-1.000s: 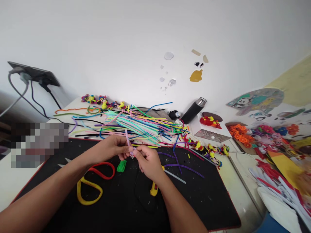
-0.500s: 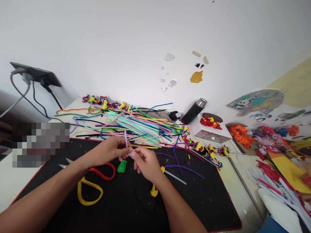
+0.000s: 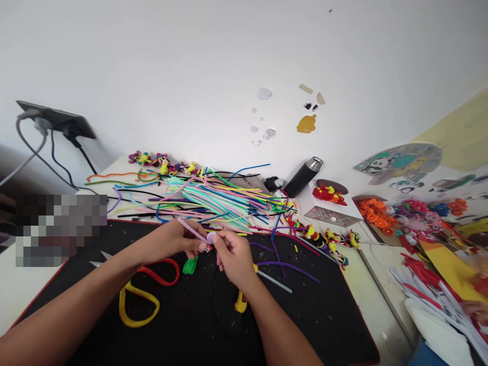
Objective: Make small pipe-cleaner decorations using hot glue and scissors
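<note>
A lilac pipe cleaner (image 3: pixel 190 229) has one end wound into a small coil, and its straight tail points up and left. My right hand (image 3: pixel 233 255) pinches the coil between thumb and fingers. My left hand (image 3: pixel 179 240) is closed at the coil's left side, its fingertips close to the right ones; exactly where they grip is partly hidden. Something small, red and silvery shows between the fingertips, too small to name. Just below lies a folded green bundle (image 3: pixel 189 265). Under my left forearm are scissors (image 3: pixel 139 305) with red and yellow handles. A yellow glue gun (image 3: pixel 241 302) lies partly behind my right wrist.
A pile of coloured pipe cleaners (image 3: pixel 217 201) spreads behind the black mat (image 3: pixel 183 335). Purple pipe cleaners (image 3: pixel 293 266) lie to the right. Small finished figures (image 3: pixel 331 244), a black flask (image 3: pixel 304 178) and a white box (image 3: pixel 331 218) stand farther back.
The lilac tail has swung from nearly upright to leaning left, and the coil now shows its round face. My left hand has shifted slightly down.
</note>
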A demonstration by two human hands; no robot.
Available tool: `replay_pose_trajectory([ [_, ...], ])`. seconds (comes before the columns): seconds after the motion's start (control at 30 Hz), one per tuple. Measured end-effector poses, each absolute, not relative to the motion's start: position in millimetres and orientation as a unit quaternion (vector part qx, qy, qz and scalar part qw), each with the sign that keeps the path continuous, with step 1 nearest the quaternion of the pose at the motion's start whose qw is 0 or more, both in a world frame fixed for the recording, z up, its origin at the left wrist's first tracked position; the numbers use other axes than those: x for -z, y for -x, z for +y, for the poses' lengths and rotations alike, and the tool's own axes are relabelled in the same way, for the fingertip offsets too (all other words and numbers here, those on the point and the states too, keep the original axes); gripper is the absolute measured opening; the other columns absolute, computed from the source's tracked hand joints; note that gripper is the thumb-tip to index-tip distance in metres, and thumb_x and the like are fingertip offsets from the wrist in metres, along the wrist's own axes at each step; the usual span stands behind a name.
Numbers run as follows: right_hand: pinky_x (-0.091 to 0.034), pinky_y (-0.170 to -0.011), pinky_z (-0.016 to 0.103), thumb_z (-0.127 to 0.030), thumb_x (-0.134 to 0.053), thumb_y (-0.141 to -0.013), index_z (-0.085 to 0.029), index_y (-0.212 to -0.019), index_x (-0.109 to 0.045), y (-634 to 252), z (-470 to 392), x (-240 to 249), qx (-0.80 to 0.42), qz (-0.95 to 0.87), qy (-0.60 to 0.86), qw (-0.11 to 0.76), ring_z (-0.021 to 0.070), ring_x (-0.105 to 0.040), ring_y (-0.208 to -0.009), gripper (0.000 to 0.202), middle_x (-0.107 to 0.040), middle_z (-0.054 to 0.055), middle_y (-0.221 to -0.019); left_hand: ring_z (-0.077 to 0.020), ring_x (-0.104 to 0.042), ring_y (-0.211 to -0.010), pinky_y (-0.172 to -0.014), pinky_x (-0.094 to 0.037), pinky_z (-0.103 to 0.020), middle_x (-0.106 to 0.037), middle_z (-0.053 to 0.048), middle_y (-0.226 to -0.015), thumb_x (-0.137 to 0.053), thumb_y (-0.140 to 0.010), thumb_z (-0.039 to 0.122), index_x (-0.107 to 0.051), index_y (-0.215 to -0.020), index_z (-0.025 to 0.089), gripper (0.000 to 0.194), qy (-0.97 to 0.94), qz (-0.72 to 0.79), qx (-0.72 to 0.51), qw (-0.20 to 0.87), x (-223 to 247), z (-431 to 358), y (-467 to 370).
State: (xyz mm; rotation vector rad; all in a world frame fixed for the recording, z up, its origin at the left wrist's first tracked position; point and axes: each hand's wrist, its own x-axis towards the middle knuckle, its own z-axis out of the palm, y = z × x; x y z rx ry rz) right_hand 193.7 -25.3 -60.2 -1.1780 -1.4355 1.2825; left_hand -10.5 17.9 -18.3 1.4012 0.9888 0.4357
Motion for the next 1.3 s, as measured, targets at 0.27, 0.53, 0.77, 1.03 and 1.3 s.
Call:
replay_pose_trajectory([
  [0.27, -0.031, -0.038, 0.018, -0.053, -0.06, -0.099, -0.019, -0.085, -0.069, -193.8, -24.5, 60.9, -0.505, -0.577, 0.482, 0.424, 0.0081, -0.043, -0.034, 0.037, -0.051, -0.007, -0.046, -0.0179, -0.068, -0.065, -0.063, -0.058, -0.028, -0.073, -0.003, -0.076, -0.078, -0.08, 0.056, -0.072, -0.081, 0.018, 0.039, -0.614, 0.451, -0.208, 0.613, 20.2, 19.7, 9.3],
  [0.53, -0.032, -0.038, 0.018, -0.05, -0.06, -0.1, -0.019, -0.088, -0.069, -194.3, -24.4, 66.5, -0.513, -0.582, 0.483, 0.407, 0.0078, -0.044, -0.035, 0.035, -0.052, -0.007, -0.048, -0.0164, -0.063, -0.065, -0.064, -0.053, -0.027, -0.067, 0.001, -0.073, -0.074, -0.087, 0.053, -0.07, -0.085, 0.019, 0.034, -0.661, 0.432, -0.22, 0.573, 21.4, 15.2, 7.5],
  [0.77, -0.034, -0.039, 0.018, -0.049, -0.06, -0.099, -0.018, -0.094, -0.067, -194.2, -23.6, 62.8, -0.556, -0.57, 0.457, 0.397, 0.0077, -0.046, -0.037, 0.032, -0.057, -0.006, -0.054, -0.0174, -0.062, -0.063, -0.059, -0.048, -0.026, -0.062, 0.002, -0.068, -0.071, -0.088, 0.055, -0.065, -0.082, 0.02, 0.036, -0.675, 0.443, -0.204, 0.554, 18.8, 14.5, 9.7],
  [1.03, -0.031, -0.038, 0.019, -0.048, -0.062, -0.098, -0.02, -0.087, -0.064, -194.8, -22.2, 65.7, -0.526, -0.57, 0.472, 0.42, 0.0079, -0.044, -0.035, 0.031, -0.049, -0.009, -0.049, -0.0159, -0.061, -0.061, -0.059, -0.049, -0.025, -0.061, 0.003, -0.066, -0.071, -0.087, 0.058, -0.063, -0.078, 0.02, 0.04, -0.665, 0.449, -0.21, 0.558, 20.2, 14.4, 5.6],
  [1.3, -0.027, -0.035, 0.019, -0.051, -0.065, -0.094, -0.02, -0.084, -0.062, -191.0, -22.6, 61.9, -0.524, -0.532, 0.481, 0.459, 0.0075, -0.041, -0.032, 0.033, -0.047, -0.009, -0.047, -0.0193, -0.068, -0.07, -0.067, -0.057, -0.028, -0.073, -0.002, -0.082, -0.072, -0.085, 0.052, -0.074, -0.09, 0.02, 0.032, -0.662, 0.442, -0.179, 0.579, 17.2, 13.7, 6.8],
])
